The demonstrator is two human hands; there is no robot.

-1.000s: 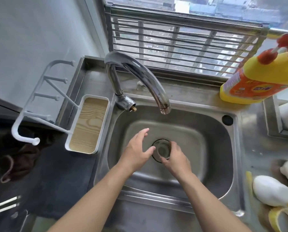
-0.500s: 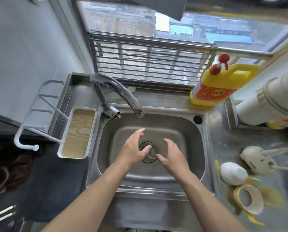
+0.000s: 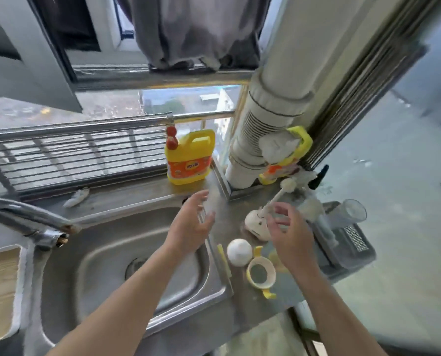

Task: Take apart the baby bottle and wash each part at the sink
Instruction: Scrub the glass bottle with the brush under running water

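head view: steel sink (image 3: 93, 273), rounded rectangular basin, drain (image 3: 134, 266) in its floor half hidden by the left forearm. round white holder (image 3: 254, 223) on the steel counter (image 3: 250, 317) right of the sink, with a white brush (image 3: 287, 185) stuck in it, leaning back-right. clear plastic cup (image 3: 352, 211) on a grey rack (image 3: 352, 246) at far right; contents unreadable.

baby bottle parts lie on the counter just right of the sink rim: smooth white dome cap (image 3: 239, 252), and touching it a cream ring with yellow handles (image 3: 261, 274), lying flat with its opening up. yellow smear under the right wrist, too blurred to name.

left hand (image 3: 192, 223) hovers over the sink's right rim, fingers spread, holding nothing. right hand (image 3: 290, 236) hovers over the white holder, fingers loosely spread, gripping nothing.

yellow detergent jug (image 3: 188, 160) with red pump on the sill, ribbed white pipe (image 3: 265, 124) beside it, second yellow jug (image 3: 283, 163) partly behind the pipe. chrome faucet (image 3: 26, 214) cut off at left. whole frame motion-blurred.
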